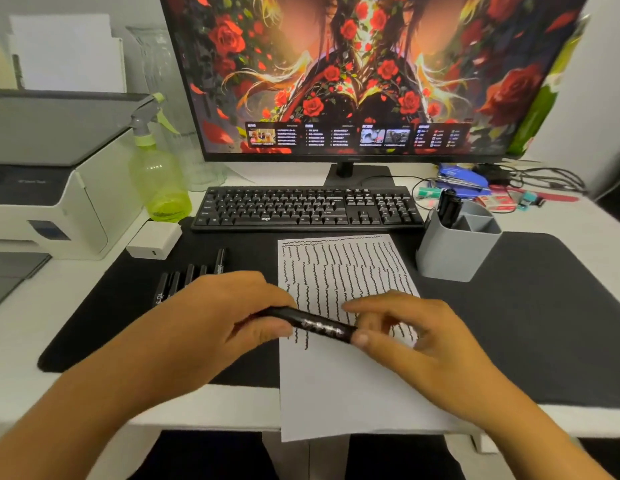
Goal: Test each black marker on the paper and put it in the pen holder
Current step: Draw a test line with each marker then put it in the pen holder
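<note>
A black marker [315, 323] with white print lies crosswise above the paper [350, 386], held at both ends. My left hand [218, 320] grips its left end, and my right hand [409, 337] pinches its right end between thumb and fingers. The white sheet carries many wavy black test lines over its upper half. Several more black markers [190, 275] lie side by side on the black desk mat [530, 327], left of the paper and partly hidden by my left hand. The grey pen holder [457, 244] stands at the paper's upper right with black markers [448, 206] upright in its left compartment.
A black keyboard [305, 209] lies behind the paper, under a large monitor [364, 74]. A green spray bottle [159, 181], a white charger [154, 240] and a printer [41, 188] stand at the left. Cables and stationery clutter [492, 188] fill the back right.
</note>
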Demonstrator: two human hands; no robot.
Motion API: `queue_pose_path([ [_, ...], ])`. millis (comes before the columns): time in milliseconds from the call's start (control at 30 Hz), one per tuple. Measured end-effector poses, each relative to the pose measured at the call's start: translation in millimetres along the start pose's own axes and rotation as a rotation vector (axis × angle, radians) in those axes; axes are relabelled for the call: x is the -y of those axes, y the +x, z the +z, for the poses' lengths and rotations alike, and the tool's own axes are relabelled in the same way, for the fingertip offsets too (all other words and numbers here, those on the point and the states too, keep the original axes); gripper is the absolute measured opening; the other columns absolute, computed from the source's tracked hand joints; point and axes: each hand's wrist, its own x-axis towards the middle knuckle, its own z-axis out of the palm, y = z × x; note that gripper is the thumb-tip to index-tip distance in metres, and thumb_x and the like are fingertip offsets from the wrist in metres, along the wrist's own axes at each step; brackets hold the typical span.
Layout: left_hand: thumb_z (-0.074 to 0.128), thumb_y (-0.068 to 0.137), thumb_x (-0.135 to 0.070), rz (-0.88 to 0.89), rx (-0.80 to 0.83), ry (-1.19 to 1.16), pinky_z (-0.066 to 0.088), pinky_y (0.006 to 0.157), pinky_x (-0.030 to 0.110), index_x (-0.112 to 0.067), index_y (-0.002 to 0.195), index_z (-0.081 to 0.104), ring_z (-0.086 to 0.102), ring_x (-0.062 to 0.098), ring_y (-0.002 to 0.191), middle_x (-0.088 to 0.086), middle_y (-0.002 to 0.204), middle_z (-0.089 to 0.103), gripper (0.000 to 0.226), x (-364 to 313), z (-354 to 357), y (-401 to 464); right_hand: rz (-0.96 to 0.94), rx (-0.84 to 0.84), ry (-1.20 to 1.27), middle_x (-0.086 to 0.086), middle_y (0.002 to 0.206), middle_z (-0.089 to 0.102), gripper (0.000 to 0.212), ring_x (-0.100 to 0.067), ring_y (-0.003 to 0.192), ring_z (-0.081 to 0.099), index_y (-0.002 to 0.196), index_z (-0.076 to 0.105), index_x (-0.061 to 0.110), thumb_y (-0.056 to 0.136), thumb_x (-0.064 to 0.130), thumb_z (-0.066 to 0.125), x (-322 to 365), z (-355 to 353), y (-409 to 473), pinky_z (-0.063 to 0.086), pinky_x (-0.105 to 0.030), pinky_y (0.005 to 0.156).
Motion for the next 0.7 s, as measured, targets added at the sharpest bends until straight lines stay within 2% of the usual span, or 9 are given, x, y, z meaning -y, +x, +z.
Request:
queue_pose_path([
  [100, 0.036, 0.087, -0.067, 0.094, -0.012, 0.064, 0.045, 0.064, 0.004, -0.044, 0.113, 0.055, 0.055, -0.007, 0.088, -0.034, 0.079, 0.051, 0.040, -18, -3, 10, -0.211, 0.092, -0.339, 0.033, 0.085, 0.060, 0.033, -0.003, 0.081, 0.057, 0.118, 0.069, 0.035, 0.091, 0.052, 0.063, 10, 7, 2, 0.052, -0.025, 0.068],
  [200, 0.041, 0.082, -0.071, 0.089, -0.092, -0.035, 0.045, 0.069, 0.003, -0.045, 0.129, 0.047, 0.059, 0.001, 0.078, -0.036, 0.085, 0.055, 0.053, -32, -7, 13, -0.235, 0.098, -0.292, 0.020, 0.089, 0.066, 0.025, -0.006, 0.081, 0.058, 0.112, 0.072, 0.031, 0.093, 0.046, 0.064, 14, -1, 4, 0.052, -0.027, 0.067],
  [267, 0.042, 0.079, -0.076, 0.019, -0.166, -0.106, 0.049, 0.064, 0.009, -0.051, 0.134, 0.039, 0.061, 0.009, 0.073, -0.028, 0.091, 0.060, 0.060, -33, -10, 11, -0.194, -0.016, -0.213, 0.013, 0.089, 0.064, 0.019, -0.013, 0.083, 0.060, 0.104, 0.074, 0.030, 0.090, 0.041, 0.069, 14, -21, 5, 0.052, -0.025, 0.070],
  [333, 0.040, 0.081, -0.075, -0.038, -0.223, -0.078, 0.052, 0.060, 0.012, -0.055, 0.127, 0.042, 0.063, 0.008, 0.075, -0.025, 0.093, 0.062, 0.051, -25, -10, 8, -0.129, -0.241, -0.192, 0.009, 0.086, 0.063, 0.007, -0.013, 0.083, 0.062, 0.095, 0.069, 0.039, 0.088, 0.041, 0.066, 12, -50, 9, 0.052, -0.019, 0.070],
  [400, 0.043, 0.083, -0.068, -0.108, -0.232, -0.009, 0.052, 0.050, 0.016, -0.049, 0.123, 0.048, 0.063, 0.003, 0.077, -0.027, 0.093, 0.061, 0.044, -13, -8, 4, -0.082, -0.494, -0.192, 0.013, 0.087, 0.068, 0.006, -0.002, 0.081, 0.065, 0.091, 0.069, 0.034, 0.090, 0.035, 0.063, 6, -79, 15, 0.049, -0.008, 0.068],
  [500, 0.043, 0.078, -0.064, -0.257, -0.215, 0.046, 0.048, 0.053, 0.015, -0.040, 0.121, 0.053, 0.060, -0.006, 0.081, -0.021, 0.079, 0.064, 0.051, 9, -1, -5, -0.025, -0.762, -0.234, 0.029, 0.083, 0.070, 0.010, 0.011, 0.076, 0.062, 0.103, 0.070, 0.027, 0.095, 0.028, 0.066, -6, -111, 32, 0.043, 0.000, 0.067],
  [567, 0.039, 0.074, -0.066, -0.363, -0.199, 0.063, 0.046, 0.054, 0.015, -0.037, 0.119, 0.055, 0.061, -0.006, 0.074, -0.016, 0.066, 0.062, 0.056, 22, 4, -11, 0.034, -0.826, -0.282, 0.020, 0.085, 0.071, 0.018, 0.007, 0.076, 0.064, 0.108, 0.069, 0.018, 0.094, 0.028, 0.066, -15, -122, 46, 0.042, 0.001, 0.064],
  [633, 0.040, 0.075, -0.064, -0.444, -0.188, 0.112, 0.042, 0.054, 0.015, -0.034, 0.119, 0.056, 0.061, 0.004, 0.058, -0.016, 0.066, 0.060, 0.055, 31, 9, -14, 0.089, -0.812, -0.315, 0.004, 0.091, 0.072, 0.022, -0.005, 0.079, 0.067, 0.111, 0.068, 0.015, 0.094, 0.029, 0.067, -23, -127, 56, 0.045, -0.004, 0.062],
  [700, 0.050, 0.083, -0.053, -0.515, -0.190, 0.159, 0.038, 0.054, 0.013, -0.030, 0.121, 0.057, 0.058, 0.004, 0.056, -0.017, 0.069, 0.058, 0.045, 38, 14, -16, 0.130, -0.781, -0.339, -0.001, 0.094, 0.072, 0.022, -0.016, 0.081, 0.069, 0.112, 0.067, 0.017, 0.094, 0.030, 0.067, -31, -126, 63, 0.046, -0.013, 0.061],
])
